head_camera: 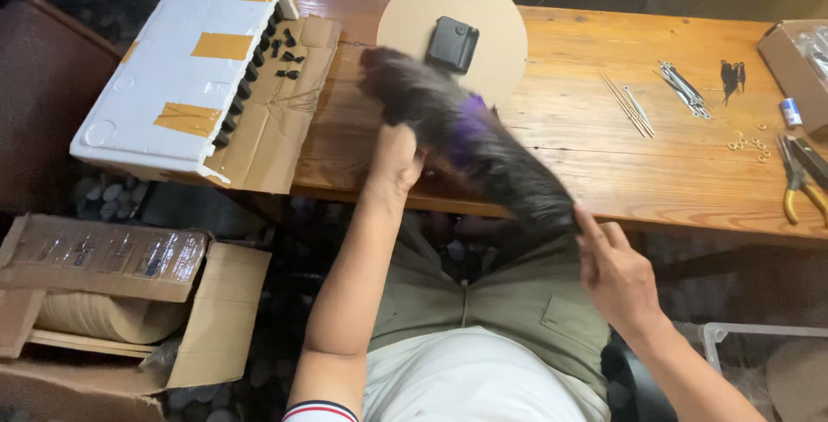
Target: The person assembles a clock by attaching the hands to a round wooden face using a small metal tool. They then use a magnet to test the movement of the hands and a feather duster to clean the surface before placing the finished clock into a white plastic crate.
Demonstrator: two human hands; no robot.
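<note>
Blurred dark furry strip [470, 133], purple patch, mid-frame: left hand [394, 159] clamped on it, right hand [612, 271] pinching lower end; round wood disc [483, 12] partly hidden.

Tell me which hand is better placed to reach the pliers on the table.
Probably the right hand: it holds the dark cloth's near end, on the pliers' side. The left hand grips it farther away.

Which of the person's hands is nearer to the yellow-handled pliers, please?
The right hand. It grips the cloth's lower end, toward the side of the table where the pliers lie; the left hand holds the cloth farther away.
</note>
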